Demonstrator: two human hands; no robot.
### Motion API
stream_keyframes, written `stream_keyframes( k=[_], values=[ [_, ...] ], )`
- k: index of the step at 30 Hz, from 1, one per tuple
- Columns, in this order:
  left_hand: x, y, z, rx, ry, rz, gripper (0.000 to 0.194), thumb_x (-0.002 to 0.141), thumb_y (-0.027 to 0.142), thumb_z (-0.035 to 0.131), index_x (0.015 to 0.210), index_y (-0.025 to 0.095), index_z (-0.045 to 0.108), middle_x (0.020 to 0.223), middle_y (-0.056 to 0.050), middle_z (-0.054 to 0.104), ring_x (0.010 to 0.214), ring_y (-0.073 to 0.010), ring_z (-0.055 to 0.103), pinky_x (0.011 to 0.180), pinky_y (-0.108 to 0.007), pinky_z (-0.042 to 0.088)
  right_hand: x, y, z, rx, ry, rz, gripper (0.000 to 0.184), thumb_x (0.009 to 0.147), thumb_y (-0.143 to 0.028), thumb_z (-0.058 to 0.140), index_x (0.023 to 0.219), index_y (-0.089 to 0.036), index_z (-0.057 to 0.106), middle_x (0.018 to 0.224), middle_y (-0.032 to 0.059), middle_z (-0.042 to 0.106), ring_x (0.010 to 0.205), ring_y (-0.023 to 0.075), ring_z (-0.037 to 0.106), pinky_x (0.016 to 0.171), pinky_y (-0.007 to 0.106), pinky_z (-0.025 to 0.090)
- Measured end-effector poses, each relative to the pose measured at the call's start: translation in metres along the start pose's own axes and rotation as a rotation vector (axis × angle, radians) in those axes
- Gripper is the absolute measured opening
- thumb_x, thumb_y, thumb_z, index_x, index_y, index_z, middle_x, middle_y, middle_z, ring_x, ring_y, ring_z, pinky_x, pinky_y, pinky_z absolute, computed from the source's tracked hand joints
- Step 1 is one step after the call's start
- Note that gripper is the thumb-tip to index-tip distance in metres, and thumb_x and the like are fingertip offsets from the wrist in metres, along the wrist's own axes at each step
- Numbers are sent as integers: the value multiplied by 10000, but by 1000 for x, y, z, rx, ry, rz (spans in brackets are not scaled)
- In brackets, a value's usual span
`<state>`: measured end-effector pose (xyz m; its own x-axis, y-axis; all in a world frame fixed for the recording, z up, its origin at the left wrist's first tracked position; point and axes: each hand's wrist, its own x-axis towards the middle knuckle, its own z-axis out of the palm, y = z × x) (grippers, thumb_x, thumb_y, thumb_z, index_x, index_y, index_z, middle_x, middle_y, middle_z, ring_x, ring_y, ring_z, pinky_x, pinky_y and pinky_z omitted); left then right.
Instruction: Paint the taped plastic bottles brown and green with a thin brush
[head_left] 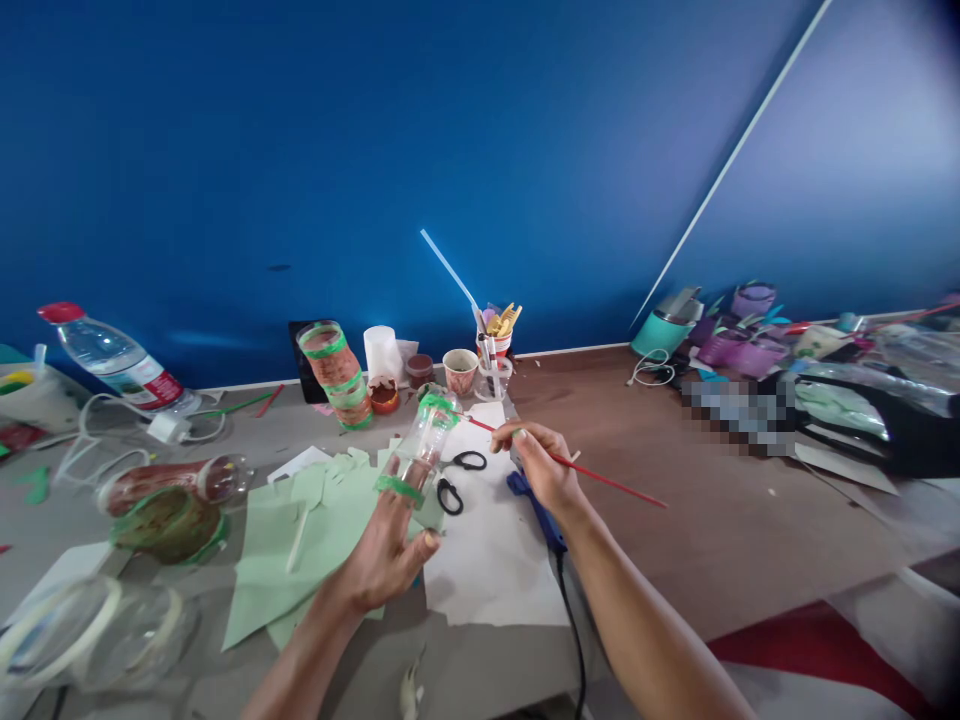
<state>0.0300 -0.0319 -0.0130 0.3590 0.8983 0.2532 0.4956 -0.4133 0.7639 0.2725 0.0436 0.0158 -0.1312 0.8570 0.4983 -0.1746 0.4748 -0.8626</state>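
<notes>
My left hand (pixel 386 565) has its fingers pushed up inside a clear plastic tube (pixel 420 450), which looks like a cut bottle, and holds it tilted from within. Green bands run round both ends of the tube. Between the thumb and fingers of my right hand (pixel 541 465), a thin red paintbrush (pixel 615 487) is pinched. Its tip is at or close to the upper green band; whether they touch is too small to tell. Black-handled scissors (pixel 450 497) lie just behind the tube on white paper (pixel 495 580). A blue corded tool (pixel 541 515) lies under my right wrist.
Behind stand a brown-painted cylinder with green bands (pixel 346 385), a paint cup (pixel 460 372) and a cup of sticks (pixel 495 345). Green paper (pixel 262 560), painted bottles (pixel 169 525) and a water bottle (pixel 124 365) are left. Purple containers (pixel 754 350) and a teal cup (pixel 664 325) stand right.
</notes>
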Motion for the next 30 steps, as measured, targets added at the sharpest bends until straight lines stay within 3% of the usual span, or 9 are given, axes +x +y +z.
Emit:
stream_keyframes(
  k=[11, 18, 24, 30],
  values=[
    [3, 6, -2, 9, 33, 28, 837, 868, 721, 374, 1542, 264, 181, 1575, -138, 298, 1479, -408, -14, 1157, -626, 46, 2, -7, 5, -75, 14, 64, 303, 883, -431, 572, 785, -219, 764, 661, 43, 683, 677, 193, 577, 674, 333, 457],
    [3, 6, -3, 28, 73, 11, 830, 881, 713, 353, 1549, 273, 130, 1582, -128, 288, 1480, -404, 30, 1163, -602, 59, 1, 0, 0, 58, 105, 93, 269, 854, -414, 606, 750, -213, 751, 613, 29, 666, 615, 181, 571, 647, 326, 449],
    [3, 4, -1, 133, 65, 93, 823, 886, 705, 350, 1549, 275, 122, 1578, -133, 293, 1478, -395, 77, 1167, -592, 54, 1, 2, 2, 115, 56, 88, 248, 864, -384, 605, 763, -206, 746, 625, 29, 673, 609, 168, 572, 666, 322, 454],
    [2, 4, -1, 29, 85, 4, 836, 882, 712, 350, 1550, 265, 123, 1577, -141, 289, 1478, -409, 23, 1155, -603, 79, 2, 4, 1, 67, 95, 151, 264, 851, -407, 610, 749, -199, 737, 600, 25, 654, 607, 172, 578, 633, 313, 461]
  ],
)
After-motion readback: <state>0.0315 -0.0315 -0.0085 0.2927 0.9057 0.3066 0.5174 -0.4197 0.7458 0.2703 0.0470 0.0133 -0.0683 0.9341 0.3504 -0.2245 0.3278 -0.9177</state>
